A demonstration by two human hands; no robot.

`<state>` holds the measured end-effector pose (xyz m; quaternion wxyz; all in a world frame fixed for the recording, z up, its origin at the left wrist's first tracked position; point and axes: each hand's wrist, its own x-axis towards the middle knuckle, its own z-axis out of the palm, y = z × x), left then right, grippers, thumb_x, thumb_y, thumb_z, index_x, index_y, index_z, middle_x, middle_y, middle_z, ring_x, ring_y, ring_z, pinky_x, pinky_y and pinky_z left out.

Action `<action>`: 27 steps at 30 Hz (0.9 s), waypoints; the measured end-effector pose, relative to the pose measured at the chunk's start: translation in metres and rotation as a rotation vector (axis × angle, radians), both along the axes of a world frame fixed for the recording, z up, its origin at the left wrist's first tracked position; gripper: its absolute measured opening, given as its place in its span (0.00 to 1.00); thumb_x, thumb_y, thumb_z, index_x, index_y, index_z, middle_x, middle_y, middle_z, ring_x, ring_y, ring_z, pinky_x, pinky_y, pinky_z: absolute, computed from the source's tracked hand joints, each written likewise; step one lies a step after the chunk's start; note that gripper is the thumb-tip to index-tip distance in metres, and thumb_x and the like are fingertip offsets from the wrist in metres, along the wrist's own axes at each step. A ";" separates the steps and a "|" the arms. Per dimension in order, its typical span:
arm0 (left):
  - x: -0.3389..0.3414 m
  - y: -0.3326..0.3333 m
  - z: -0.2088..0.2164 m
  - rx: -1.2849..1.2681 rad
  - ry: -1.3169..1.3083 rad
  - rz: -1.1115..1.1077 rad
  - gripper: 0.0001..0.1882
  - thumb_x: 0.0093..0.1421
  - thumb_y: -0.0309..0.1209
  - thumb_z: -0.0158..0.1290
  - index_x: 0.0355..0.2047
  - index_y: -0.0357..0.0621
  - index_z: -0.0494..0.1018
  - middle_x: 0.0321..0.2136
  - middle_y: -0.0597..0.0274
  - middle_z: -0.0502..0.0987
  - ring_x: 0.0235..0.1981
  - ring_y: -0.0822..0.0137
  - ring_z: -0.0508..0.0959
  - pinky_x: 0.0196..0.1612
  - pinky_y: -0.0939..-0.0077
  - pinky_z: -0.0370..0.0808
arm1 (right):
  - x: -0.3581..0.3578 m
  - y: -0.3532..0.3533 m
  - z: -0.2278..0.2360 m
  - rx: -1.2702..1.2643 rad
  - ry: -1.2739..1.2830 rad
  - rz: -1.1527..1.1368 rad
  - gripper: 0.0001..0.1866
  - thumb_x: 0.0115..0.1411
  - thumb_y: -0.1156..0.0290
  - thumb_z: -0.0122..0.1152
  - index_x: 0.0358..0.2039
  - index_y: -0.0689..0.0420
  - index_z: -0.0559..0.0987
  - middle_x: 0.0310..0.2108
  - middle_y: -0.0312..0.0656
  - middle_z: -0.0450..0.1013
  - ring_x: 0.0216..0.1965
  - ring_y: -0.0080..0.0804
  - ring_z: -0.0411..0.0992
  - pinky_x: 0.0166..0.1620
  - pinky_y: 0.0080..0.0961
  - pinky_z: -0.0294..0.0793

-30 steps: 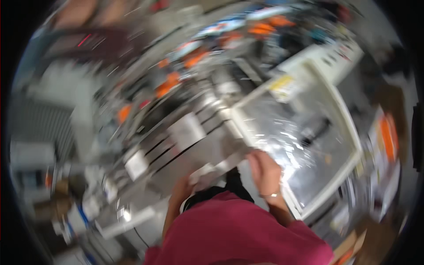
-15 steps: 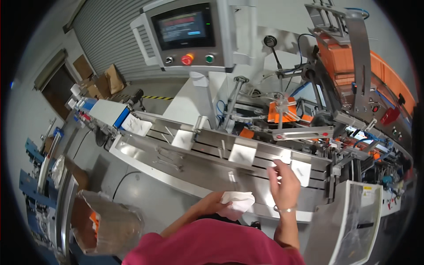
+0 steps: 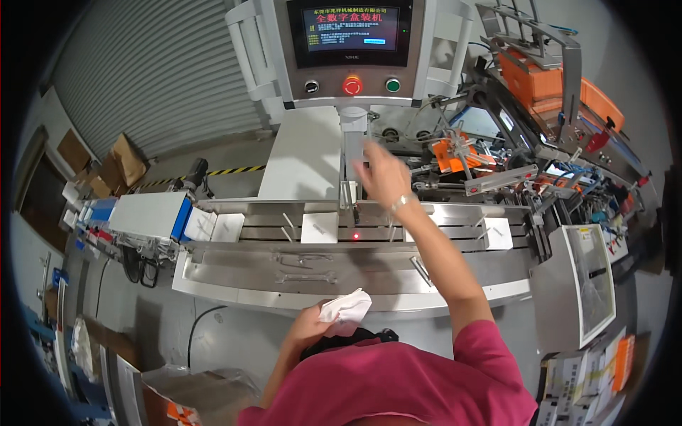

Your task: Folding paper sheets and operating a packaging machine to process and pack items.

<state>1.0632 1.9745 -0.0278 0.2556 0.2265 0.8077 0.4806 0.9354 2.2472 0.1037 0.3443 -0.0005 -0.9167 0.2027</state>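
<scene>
Crumpled white sheet (image 3: 346, 309) sits gripped in your left hand (image 3: 310, 325), on your side of the conveyor (image 3: 273, 233); its folds hide your fingertips, and cloth or paper you cannot tell. Your right hand (image 3: 383, 172) is loosely open below the control panel (image 3: 330, 84), palm hidden. Your right forearm (image 3: 446, 261) mostly covers one flat white piece (image 3: 409, 235); the panel's top is cut off.

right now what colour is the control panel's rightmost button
The push button is green, in the head view.

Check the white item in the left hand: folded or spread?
Gathered in folds, not spread out: the white item shows creases and overlapping edges, held bunched in the left hand.
</scene>
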 end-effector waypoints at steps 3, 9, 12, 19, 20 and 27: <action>0.004 -0.019 0.000 0.066 -0.021 0.044 0.21 0.55 0.38 0.53 0.45 0.36 0.70 0.37 0.51 0.77 0.40 0.60 0.77 0.44 0.72 0.71 | -0.030 -0.010 0.040 -0.059 0.155 -0.159 0.24 0.54 0.55 0.58 0.46 0.57 0.66 0.29 0.50 0.75 0.30 0.51 0.74 0.31 0.41 0.73; -0.002 -0.047 -0.003 0.090 0.035 0.125 0.21 0.55 0.38 0.53 0.44 0.37 0.70 0.37 0.49 0.77 0.39 0.59 0.78 0.43 0.71 0.71 | -0.079 -0.012 0.076 -0.204 0.217 -0.283 0.21 0.55 0.53 0.57 0.38 0.58 0.66 0.25 0.52 0.74 0.30 0.53 0.73 0.31 0.42 0.71; -0.007 -0.060 -0.009 0.084 0.102 0.143 0.21 0.55 0.39 0.53 0.44 0.37 0.70 0.36 0.49 0.77 0.39 0.57 0.78 0.42 0.71 0.71 | -0.094 -0.008 0.069 -0.218 0.253 -0.267 0.18 0.56 0.56 0.57 0.34 0.59 0.67 0.24 0.51 0.74 0.30 0.52 0.73 0.32 0.42 0.71; -0.015 -0.070 -0.015 0.049 0.013 0.194 0.22 0.54 0.41 0.53 0.44 0.38 0.71 0.36 0.48 0.77 0.39 0.55 0.78 0.42 0.70 0.72 | -0.104 -0.002 0.063 -0.270 0.357 -0.167 0.13 0.56 0.63 0.59 0.30 0.59 0.67 0.25 0.52 0.73 0.30 0.52 0.72 0.33 0.42 0.70; -0.017 -0.071 -0.014 0.050 0.011 0.193 0.22 0.54 0.41 0.53 0.44 0.38 0.71 0.36 0.48 0.77 0.39 0.55 0.78 0.42 0.70 0.72 | -0.104 -0.002 0.064 -0.270 0.356 -0.169 0.13 0.56 0.63 0.59 0.30 0.59 0.67 0.25 0.52 0.73 0.30 0.52 0.72 0.33 0.42 0.70; -0.023 -0.074 -0.019 0.071 -0.002 0.184 0.22 0.56 0.40 0.53 0.44 0.34 0.71 0.38 0.56 0.77 0.39 0.67 0.74 0.44 0.74 0.69 | -0.116 0.010 0.057 -0.411 0.379 -0.087 0.16 0.53 0.62 0.63 0.28 0.60 0.68 0.21 0.48 0.72 0.25 0.42 0.72 0.30 0.31 0.70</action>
